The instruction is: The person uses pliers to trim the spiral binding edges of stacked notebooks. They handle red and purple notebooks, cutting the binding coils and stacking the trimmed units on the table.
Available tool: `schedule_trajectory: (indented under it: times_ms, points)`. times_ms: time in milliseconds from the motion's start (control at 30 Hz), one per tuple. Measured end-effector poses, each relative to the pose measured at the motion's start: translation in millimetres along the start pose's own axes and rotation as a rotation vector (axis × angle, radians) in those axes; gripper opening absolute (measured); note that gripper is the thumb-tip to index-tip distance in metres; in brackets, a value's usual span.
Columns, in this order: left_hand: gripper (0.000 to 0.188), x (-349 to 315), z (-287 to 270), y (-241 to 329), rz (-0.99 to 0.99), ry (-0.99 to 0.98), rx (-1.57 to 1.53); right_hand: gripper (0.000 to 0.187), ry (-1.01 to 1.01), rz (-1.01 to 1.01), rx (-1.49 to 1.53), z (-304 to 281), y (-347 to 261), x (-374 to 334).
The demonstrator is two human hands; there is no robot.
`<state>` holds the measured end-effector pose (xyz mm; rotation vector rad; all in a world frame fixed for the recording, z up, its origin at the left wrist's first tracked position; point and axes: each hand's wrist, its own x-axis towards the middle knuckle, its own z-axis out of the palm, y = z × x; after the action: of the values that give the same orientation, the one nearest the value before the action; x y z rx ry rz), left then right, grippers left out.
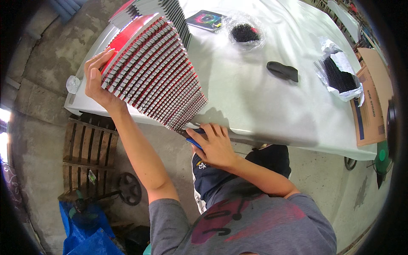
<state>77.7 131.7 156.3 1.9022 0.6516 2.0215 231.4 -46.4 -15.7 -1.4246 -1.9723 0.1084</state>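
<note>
A tall stack of spiral-bound notebooks [155,72] with red covers leans over the table's near left edge, its bound spines turned toward me. My left hand [100,76] grips the stack's left side, fingers on the top red cover and thumb beside it. At the lowest corner of the stack, my right hand [214,142] is closed around blue-handled pliers [194,141]. The dark jaws of the pliers are at the spine ends there; whether they bite on a wire I cannot tell. Behind stands another stack of notebooks [176,19] with black spirals.
On the white-covered table [250,102] are a dark notebook with a colourful ring [206,20], a plastic bag of black coils [245,32], a folded black cloth strip [282,71] and an opened pack of black spirals [340,74]. A cardboard box [369,106] stands right; a wooden pallet [89,148] lies lower left.
</note>
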Motion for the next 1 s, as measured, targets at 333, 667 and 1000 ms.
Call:
schedule_trajectory:
  times_ms: [333,667,1000]
  points:
    - [0.052,-0.1,1.0,0.1,0.005,-0.001,-0.004,0.049,0.055,-0.043,-0.034,7.5,-0.2,1.8]
    - [0.051,-0.8,2.2,-0.6,0.136,0.033,0.122,0.049,0.067,-0.062,-0.042,7.8,2.1,5.7]
    - [0.048,-1.2,4.6,3.0,0.131,-0.018,0.092,0.045,-0.252,0.281,0.639,21.3,6.6,7.7]
